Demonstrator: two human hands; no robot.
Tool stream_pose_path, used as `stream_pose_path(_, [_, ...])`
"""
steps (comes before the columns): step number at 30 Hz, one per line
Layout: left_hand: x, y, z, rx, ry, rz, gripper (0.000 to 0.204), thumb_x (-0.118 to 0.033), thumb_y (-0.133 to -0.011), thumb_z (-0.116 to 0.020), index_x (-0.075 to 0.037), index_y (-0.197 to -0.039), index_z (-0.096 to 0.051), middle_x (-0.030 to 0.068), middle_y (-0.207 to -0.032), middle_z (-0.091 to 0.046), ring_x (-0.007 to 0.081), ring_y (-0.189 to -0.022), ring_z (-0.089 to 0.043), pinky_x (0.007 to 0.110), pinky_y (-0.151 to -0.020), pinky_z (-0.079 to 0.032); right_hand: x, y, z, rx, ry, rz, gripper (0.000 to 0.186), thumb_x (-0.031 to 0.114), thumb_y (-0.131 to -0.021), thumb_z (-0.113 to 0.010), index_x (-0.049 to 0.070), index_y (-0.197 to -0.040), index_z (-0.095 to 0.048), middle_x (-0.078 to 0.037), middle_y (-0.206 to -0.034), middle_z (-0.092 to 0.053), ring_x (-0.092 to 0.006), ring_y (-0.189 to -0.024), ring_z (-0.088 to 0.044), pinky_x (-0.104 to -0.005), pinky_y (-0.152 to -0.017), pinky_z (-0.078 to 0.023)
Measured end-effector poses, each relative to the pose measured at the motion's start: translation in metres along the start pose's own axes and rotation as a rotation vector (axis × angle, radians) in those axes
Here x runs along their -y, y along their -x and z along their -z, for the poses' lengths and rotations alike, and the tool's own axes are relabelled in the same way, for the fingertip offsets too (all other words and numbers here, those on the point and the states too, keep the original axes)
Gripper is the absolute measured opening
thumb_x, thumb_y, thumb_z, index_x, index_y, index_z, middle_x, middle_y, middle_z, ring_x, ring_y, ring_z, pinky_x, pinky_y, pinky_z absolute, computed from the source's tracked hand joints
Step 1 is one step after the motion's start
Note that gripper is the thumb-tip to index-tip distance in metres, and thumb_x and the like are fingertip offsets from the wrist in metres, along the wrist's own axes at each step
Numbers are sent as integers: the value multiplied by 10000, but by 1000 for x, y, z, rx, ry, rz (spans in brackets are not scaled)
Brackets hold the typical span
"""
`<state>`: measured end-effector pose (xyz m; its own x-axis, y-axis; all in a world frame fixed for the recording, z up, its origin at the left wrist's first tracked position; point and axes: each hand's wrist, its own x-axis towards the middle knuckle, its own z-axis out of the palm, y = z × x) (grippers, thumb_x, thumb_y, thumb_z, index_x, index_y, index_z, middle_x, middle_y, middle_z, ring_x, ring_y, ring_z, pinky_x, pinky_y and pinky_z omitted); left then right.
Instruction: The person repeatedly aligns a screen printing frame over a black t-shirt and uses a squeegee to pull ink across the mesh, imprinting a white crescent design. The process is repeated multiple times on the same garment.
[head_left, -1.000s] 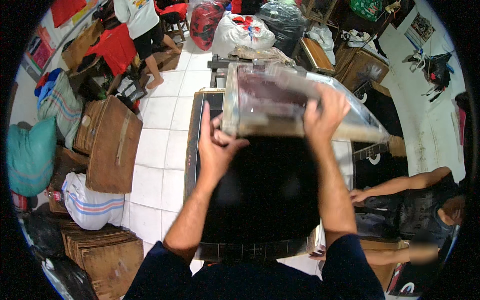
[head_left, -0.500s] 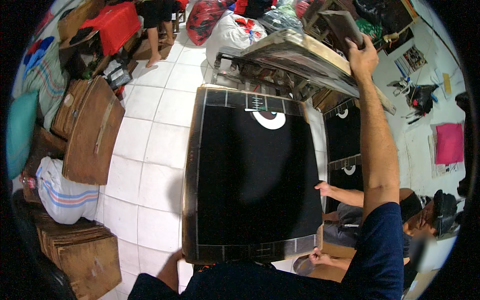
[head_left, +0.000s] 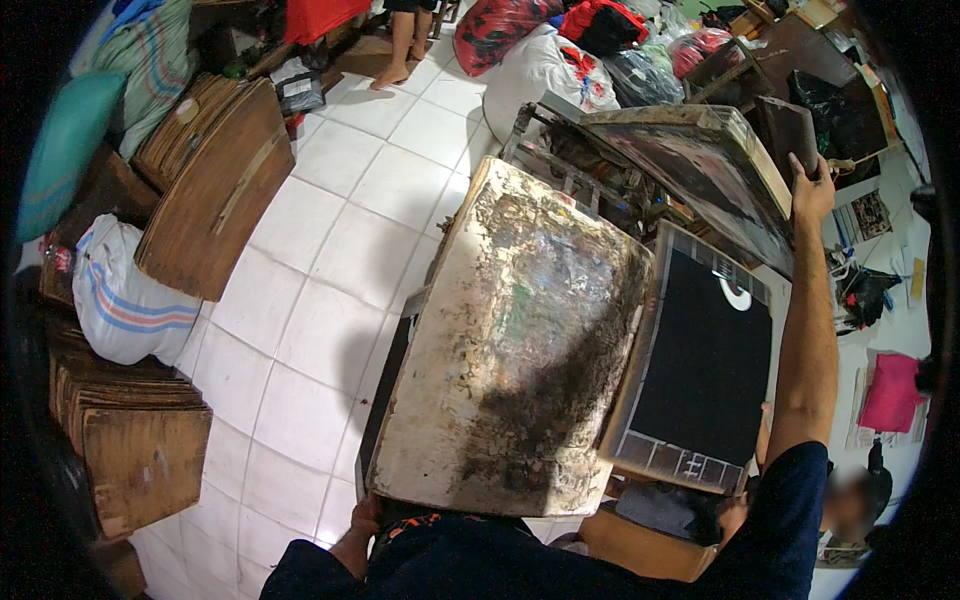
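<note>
Frame (head_left: 695,170) | seems stiff, heavyish; best held by its rim | my right hand (head_left: 812,190) pinches a dark block (head_left: 786,132); left hand (head_left: 364,517) at surface (head_left: 510,310) near-left corner, grip unclear

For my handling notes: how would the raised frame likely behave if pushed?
The raised frame is probably stiff, given its thick rails. It may tip or drop, since it stands at a slant.

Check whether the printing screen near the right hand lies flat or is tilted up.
Tilted up: the printing screen slants beyond the stained board, its broad face showing to the camera.
</note>
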<state>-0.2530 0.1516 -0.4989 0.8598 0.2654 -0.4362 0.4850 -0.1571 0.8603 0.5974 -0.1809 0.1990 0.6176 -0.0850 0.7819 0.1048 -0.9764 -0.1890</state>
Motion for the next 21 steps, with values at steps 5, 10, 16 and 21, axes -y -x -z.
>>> stream_pose_path(5, [-3, 1, 5, -107, -453, 520, 513, -246, -833, -752, -58, -1271, -560, 247, -1112, -715, 431, -1039, -706, 516, -892, -583, -9, -4, -6, -49, -14, 87, 569, 528, -854, -803, 206, -1311, -701, -86, -994, -765, -217, -820, -694, -381, -823, -529])
stream_pose_path(10, [-18, 13, 42, -64, -576, 612, 462, -104, -823, -652, -81, -1285, -655, 189, -1062, -749, 401, -1016, -717, 511, -891, -582, -14, -10, -9, -38, 18, 117, 570, 528, -862, -799, 201, -1317, -694, -79, -1039, -767, -242, -861, -713, -397, -843, -529])
stream_pose_path(16, [-67, -14, 106, -455, -718, 462, 233, -183, -893, -622, -83, -1102, -647, 196, -905, -715, 445, -884, -681, 577, -772, -522, -7, -14, -9, -16, 20, 93, 564, 487, -883, -800, 162, -1330, -692, -115, -1111, -761, -235, -970, -725, -375, -901, -530])
stream_pose_path(21, [-142, -82, 169, -854, -788, 352, 240, -297, -987, -612, -65, -959, -666, 205, -855, -713, 443, -851, -679, 547, -748, -515, 0, -16, -7, 59, 77, 17, 569, 534, -912, -740, 211, -1372, -656, -109, -1107, -752, -249, -996, -717, -388, -898, -528])
